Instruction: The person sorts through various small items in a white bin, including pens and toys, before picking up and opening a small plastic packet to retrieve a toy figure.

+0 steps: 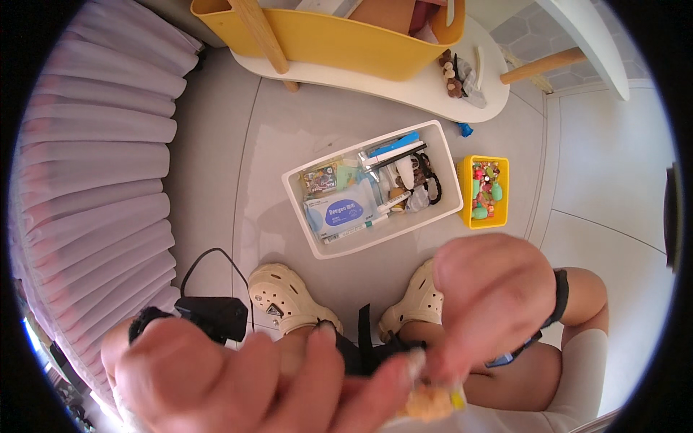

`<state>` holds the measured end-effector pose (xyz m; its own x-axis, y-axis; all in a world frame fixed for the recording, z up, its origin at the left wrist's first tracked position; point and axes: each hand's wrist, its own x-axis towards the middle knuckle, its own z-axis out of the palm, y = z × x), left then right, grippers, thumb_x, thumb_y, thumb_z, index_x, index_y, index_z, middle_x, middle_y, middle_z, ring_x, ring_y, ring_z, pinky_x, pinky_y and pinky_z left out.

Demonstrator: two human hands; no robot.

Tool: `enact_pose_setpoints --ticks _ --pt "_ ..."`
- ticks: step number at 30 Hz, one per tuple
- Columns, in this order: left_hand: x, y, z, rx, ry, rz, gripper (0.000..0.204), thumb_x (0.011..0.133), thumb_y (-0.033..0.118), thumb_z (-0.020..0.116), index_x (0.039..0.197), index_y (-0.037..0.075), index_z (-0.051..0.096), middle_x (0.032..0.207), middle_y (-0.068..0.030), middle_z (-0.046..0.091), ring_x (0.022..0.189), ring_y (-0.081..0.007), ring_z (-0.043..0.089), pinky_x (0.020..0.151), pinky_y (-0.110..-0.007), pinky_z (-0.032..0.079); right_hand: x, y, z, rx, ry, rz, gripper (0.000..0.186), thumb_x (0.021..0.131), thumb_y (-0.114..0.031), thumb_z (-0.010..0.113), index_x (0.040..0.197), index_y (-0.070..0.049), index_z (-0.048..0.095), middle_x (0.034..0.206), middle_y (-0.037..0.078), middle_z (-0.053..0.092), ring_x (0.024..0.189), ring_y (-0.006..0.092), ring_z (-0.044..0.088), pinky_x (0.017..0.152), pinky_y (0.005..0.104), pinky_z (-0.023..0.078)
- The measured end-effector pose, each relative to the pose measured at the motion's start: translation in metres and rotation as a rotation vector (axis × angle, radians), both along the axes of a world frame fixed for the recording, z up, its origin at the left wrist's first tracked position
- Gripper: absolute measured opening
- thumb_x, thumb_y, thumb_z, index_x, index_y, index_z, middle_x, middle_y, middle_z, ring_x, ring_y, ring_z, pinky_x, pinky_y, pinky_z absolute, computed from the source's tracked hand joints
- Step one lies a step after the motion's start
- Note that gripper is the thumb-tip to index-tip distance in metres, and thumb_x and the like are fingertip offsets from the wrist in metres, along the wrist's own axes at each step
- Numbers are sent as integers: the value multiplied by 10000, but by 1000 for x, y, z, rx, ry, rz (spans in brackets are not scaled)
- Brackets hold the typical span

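Close to the camera and blurred, my left hand (245,382) reaches in from the lower left, its fingers pointing right. My right hand (491,303) is curled, with its fingertips pinched downward. The fingertips of both hands meet at a small peach-orange thing with a yellow end (431,403), low in the view. Fingers cover part of it, and its kind cannot be made out. Beyond my hands, a white plastic bin (296,211) on the floor holds a tissue pack (343,211), pens and dark hair ties. To its right stands a yellow basket (503,216) of small colourful trinkets (485,189).
A white low shelf (346,85) with wooden legs carries a large yellow tub (339,45) and a brown beaded item (451,76). A small blue object (464,130) lies by the shelf. Pleated curtain (101,159) hangs left. My cream clogs (285,296) flank the bin's near side.
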<state>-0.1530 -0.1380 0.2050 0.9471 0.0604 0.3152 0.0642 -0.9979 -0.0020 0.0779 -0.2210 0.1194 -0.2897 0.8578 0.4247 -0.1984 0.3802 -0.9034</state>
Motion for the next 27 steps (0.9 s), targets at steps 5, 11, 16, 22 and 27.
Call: enact_pose_setpoints --ticks 5,11,16,22,27 --pt "18 10 -42 -86 -152 148 389 666 307 780 971 84 690 790 16 621 628 -125 504 557 -288 359 11 3 -6 -317 -46 -30 111 873 -126 709 941 -39 699 773 53 662 613 188 567 538 302 421" --pt "16 30 -50 -95 -183 23 344 706 190 771 1010 42 708 749 19 630 579 -112 503 534 -265 356 9 2 -7 -402 -49 -49 120 884 -63 694 997 -27 675 882 33 670 733 102 595 651 231 465" --pt "17 34 -53 -177 -175 -23 339 731 192 764 1028 41 702 755 12 635 584 -120 521 537 -272 366 7 1 -11 -449 -18 -44 132 907 -87 675 1021 -23 658 891 19 665 755 86 582 669 224 455" --pt "23 38 -67 -363 -275 -78 346 754 208 759 1051 43 690 806 -2 652 608 -144 570 541 -278 391 8 1 -8 -508 -2 -18 133 917 -94 663 1029 -24 652 924 23 660 788 86 575 692 230 455" --pt "25 43 -68 -724 -216 -145 318 799 240 747 1040 40 694 846 -49 643 665 -186 594 581 -306 449 6 3 -8 -514 -38 29 149 927 -127 656 1037 -27 643 923 26 656 805 101 578 710 244 461"
